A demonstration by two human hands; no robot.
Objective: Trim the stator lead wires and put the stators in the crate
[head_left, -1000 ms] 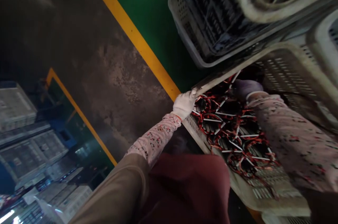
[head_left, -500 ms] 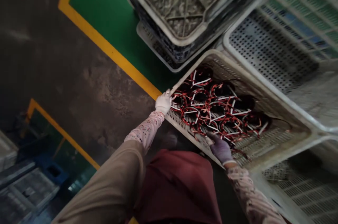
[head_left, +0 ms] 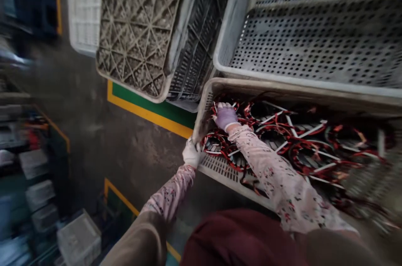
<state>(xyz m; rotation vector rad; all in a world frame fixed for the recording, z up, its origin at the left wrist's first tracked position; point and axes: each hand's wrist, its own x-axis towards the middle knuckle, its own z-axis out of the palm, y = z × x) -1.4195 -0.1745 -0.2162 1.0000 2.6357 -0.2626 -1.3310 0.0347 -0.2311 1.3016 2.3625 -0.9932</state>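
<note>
A dirty pale plastic crate [head_left: 238,178] holds several ring-shaped motor stators [head_left: 310,155] with red-coated windings, loose red leads and white sleeves. My left hand [head_left: 191,154], in a white glove, is closed round the crate's rim at its near left corner. Inside the crate, at its far left end, my right hand [head_left: 226,116] in a purple glove has its fingers curled over one of the stators. Part of that stator is hidden under the palm. My right forearm passes above several other stators and covers some of them.
Behind stands a larger grey perforated crate [head_left: 301,54]. An upturned, grimy crate [head_left: 138,31] tops a stack at the back left, beside a white crate [head_left: 84,11]. Yellow floor lines [head_left: 150,115] edge green paint. Grey boxes [head_left: 80,236] sit at lower left.
My right hand has moved from the crate's near side to the stators at its far left end. The left hand keeps its grip on the rim. The whole view has turned.
</note>
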